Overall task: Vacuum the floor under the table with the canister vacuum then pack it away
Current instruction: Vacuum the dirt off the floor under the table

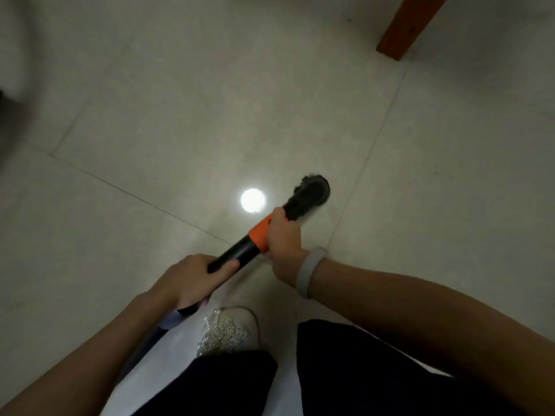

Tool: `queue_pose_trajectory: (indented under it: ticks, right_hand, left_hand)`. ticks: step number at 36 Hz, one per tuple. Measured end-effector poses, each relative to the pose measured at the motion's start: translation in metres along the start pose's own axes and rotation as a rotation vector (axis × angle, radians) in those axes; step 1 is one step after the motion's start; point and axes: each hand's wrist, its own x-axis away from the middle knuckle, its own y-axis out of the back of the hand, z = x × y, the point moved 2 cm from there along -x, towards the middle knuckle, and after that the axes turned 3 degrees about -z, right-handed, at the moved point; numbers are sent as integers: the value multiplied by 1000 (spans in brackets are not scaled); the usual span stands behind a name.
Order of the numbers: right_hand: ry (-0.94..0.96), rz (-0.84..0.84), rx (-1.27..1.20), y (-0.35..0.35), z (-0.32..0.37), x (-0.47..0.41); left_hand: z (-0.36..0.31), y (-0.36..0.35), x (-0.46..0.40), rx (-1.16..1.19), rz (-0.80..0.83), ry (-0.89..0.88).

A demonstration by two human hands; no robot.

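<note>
With the left hand [192, 280] wrapped round the black wand [231, 255] and the right hand [283, 235] gripping its orange collar [259, 234], keep the brush head [310, 198], seemingly touching the floor [150, 130], flat while sweeping toward the bench leg [408, 24].

No text, label, brand, number or sign can be read anywhere in this view.
</note>
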Motion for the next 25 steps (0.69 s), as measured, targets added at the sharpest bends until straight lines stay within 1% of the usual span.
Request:
queue_pose_trajectory:
  ticks: [2, 4, 5, 6, 7, 8, 9, 10, 11, 13, 16, 19, 22, 25]
  right_hand:
    - [-101, -2, -72, 11, -22, 7]
    - [-202, -9, -178, 15, -35, 16]
    - [-199, 18, -180, 13, -36, 19]
    - [-197, 79, -188, 9, -30, 27]
    - [-177, 171, -146, 2, -25, 31]
    - [-174, 217, -120, -8, -21, 33]
    - [-205, 203, -206, -14, -13, 37]
    - [-171, 198, -192, -20, -8, 35]
    - [-194, 169, -194, -22, -4, 34]
    - [-187, 142, -183, -12, 0, 31]
    - [-161, 54, -214, 18, -14, 14]
    - [-269, -32, -362, 44, -36, 2]
    - [-320, -48, -392, 63, -48, 0]
    - [-316, 0, -390, 60, -48, 2]
  left_hand:
    - [4, -9, 7, -56, 43, -18]
    - [12, -14, 14, -78, 50, -21]
    - [17, -14, 16, -60, 40, -8]
    - [23, -13, 17, -25, 21, 14]
    - [30, -10, 17, 19, -3, 39]
    - [37, -7, 16, 58, -32, 58]
    - [42, -3, 14, 83, -59, 70]
    - [45, 0, 12, 87, -81, 72]
    - [44, 3, 8, 71, -93, 68]
    - [32, 4, 1, 15, -75, 47]
    - [0, -3, -8, -79, 37, -2]
    - [-28, -17, -11, -176, 148, -72]
    - [-42, -21, -14, -270, 161, -98]
    - [-38, -15, -16, -302, 156, -85]
